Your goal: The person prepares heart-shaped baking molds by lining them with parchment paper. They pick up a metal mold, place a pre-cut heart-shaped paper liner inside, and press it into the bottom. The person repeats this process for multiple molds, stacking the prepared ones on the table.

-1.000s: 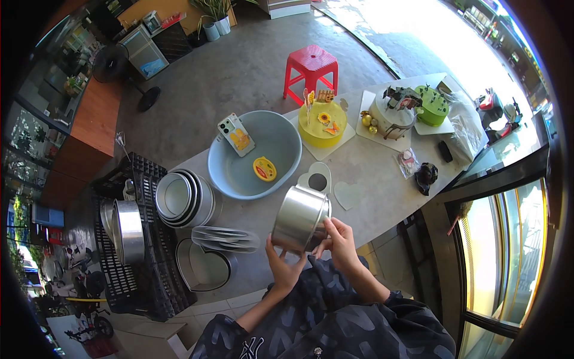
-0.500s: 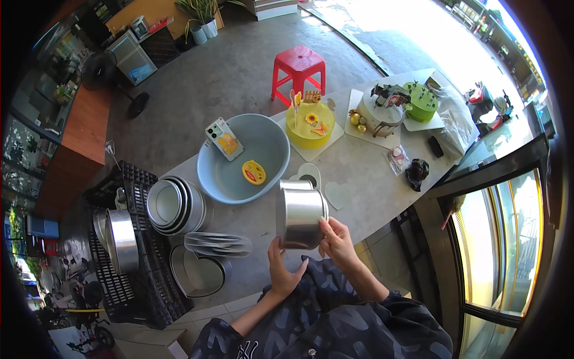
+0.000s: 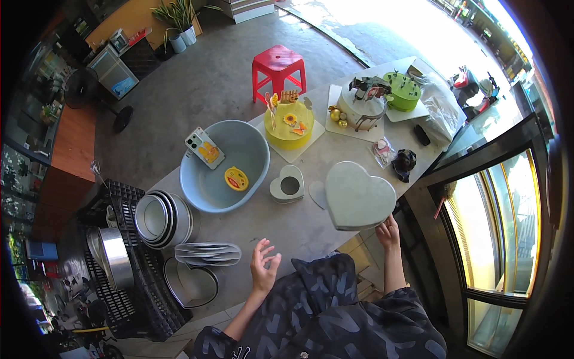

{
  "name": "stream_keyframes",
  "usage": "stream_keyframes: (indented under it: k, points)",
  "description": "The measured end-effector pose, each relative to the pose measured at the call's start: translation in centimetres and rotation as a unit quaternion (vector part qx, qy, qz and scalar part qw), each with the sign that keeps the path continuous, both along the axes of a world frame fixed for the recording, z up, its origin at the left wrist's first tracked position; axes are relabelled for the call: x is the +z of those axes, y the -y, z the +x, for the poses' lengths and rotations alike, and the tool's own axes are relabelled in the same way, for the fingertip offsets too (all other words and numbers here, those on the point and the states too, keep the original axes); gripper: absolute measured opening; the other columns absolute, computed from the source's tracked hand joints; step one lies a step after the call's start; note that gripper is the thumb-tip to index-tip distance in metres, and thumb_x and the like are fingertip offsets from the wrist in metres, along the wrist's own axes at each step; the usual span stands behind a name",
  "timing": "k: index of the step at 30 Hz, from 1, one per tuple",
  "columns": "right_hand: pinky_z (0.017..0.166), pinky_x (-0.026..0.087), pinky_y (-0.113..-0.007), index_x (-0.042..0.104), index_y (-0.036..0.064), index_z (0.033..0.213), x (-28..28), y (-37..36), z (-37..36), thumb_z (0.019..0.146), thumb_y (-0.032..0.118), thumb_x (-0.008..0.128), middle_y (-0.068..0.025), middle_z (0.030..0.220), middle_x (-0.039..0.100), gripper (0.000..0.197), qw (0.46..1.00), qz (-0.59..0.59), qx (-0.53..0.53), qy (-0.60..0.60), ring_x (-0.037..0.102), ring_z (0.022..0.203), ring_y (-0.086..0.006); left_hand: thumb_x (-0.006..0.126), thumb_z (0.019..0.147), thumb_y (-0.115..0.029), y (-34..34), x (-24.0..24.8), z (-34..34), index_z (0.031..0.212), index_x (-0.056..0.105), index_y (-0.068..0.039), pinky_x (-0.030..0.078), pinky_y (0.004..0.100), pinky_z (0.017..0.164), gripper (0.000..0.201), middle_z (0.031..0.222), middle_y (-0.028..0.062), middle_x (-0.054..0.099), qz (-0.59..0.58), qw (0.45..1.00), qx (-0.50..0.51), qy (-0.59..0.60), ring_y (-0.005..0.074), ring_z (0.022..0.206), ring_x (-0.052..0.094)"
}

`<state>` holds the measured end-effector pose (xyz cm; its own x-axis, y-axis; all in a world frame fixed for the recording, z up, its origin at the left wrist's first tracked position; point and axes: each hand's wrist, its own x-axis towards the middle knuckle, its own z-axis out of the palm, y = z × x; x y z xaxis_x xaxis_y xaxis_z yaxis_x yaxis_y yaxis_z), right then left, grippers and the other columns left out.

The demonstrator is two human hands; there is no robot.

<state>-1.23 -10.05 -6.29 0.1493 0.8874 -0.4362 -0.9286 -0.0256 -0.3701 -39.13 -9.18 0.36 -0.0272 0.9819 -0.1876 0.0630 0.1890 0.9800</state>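
Note:
A silvery heart-shaped cake pan (image 3: 361, 197) is held up over the right part of the table, its flat heart face toward me. My right hand (image 3: 388, 232) grips it by its near lower edge; the fingers behind it are partly hidden. Over the table's near edge my left hand (image 3: 263, 266) is raised, with nothing in it and its fingers apart. Between the hands and the tub lies a small heart-shaped piece with a dark round opening (image 3: 289, 185). A flat heart-shaped plate (image 3: 318, 195) shows partly from behind the held pan.
A blue tub (image 3: 254, 175) carries a phone (image 3: 205, 149) and a yellow lid (image 3: 236, 179). Nested round pans (image 3: 151, 216), stacked plates (image 3: 208, 253), another heart pan (image 3: 191, 286) and a black crate (image 3: 128, 302) stand left. Decorated cakes (image 3: 290, 133) line the far side.
The metal pan has moved right and turned from its side to show its heart face. My left hand has let go of it and drawn left. The whole view has shifted slightly.

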Motion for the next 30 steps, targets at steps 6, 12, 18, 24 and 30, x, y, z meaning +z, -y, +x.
stream_keyframes:
  k: [6, 12, 18, 24, 30]
  points:
    - [0.033, 0.022, -0.02, 0.052, 0.0066, 0.097, -8.2, 1.4, 4.9, 0.094, 0.028, 0.028, -0.0059, 0.09, 0.062, 0.033, 0.994, 0.042, -0.09, -0.041, 0.026, 0.027, -0.0066, 0.06, 0.076, -0.01, -0.3, -2.0, -1.0, 0.119, 0.039, -0.001, 0.047, 0.0267, 0.071, 0.049, 0.109, 0.0134, 0.048, -0.045, 0.998, -0.014, 0.048, 0.02, 0.09, 0.056]
    - [0.035, 0.024, -0.02, 0.057, 0.0119, 0.085, -12.0, -0.3, 5.5, 0.091, 0.031, 0.036, 0.0017, 0.073, 0.061, 0.029, 0.997, 0.008, -0.078, 0.017, 0.034, 0.033, -0.0073, 0.059, 0.077, -0.008, 0.3, -3.0, -1.7, 0.119, 0.039, -0.001, 0.047, 0.0247, 0.071, 0.047, 0.108, 0.0124, 0.048, -0.083, 0.995, -0.015, 0.056, 0.0173, 0.087, 0.056]
    - [0.044, 0.038, -0.028, 0.056, 0.0124, 0.084, -13.6, -2.5, 6.8, 0.086, 0.034, 0.044, -0.0009, 0.065, 0.054, 0.025, 0.941, -0.26, -0.14, 0.165, 0.048, 0.05, -0.014, 0.06, 0.076, -0.009, 1.5, -3.7, -2.3, 0.117, 0.041, -0.001, 0.048, 0.0244, 0.069, 0.046, 0.105, 0.0121, 0.05, -0.097, 0.995, -0.004, 0.03, 0.0167, 0.082, 0.057]
    - [0.035, 0.043, -0.03, 0.057, 0.0065, 0.084, -13.1, -3.5, 7.4, 0.08, 0.034, 0.047, -0.0048, 0.065, 0.053, 0.029, 0.811, -0.398, -0.127, 0.409, 0.051, 0.041, -0.0182, 0.062, 0.074, -0.012, 3.0, -5.5, -3.4, 0.111, 0.048, -0.001, 0.048, 0.0269, 0.066, 0.041, 0.098, 0.0135, 0.055, -0.108, 0.992, 0.024, -0.065, 0.0188, 0.077, 0.059]
    - [0.067, 0.049, -0.038, 0.06, 0.0048, 0.097, -10.2, -2.9, 5.5, 0.079, 0.022, 0.045, -0.0193, 0.087, 0.06, 0.029, 0.443, -0.52, -0.111, 0.721, 0.059, 0.079, -0.0307, 0.06, 0.073, -0.015, 4.2, -7.1, -5.0, 0.099, 0.055, -0.002, 0.049, 0.0288, 0.065, 0.029, 0.089, 0.0139, 0.061, -0.093, 0.984, 0.085, -0.127, 0.0219, 0.073, 0.061]
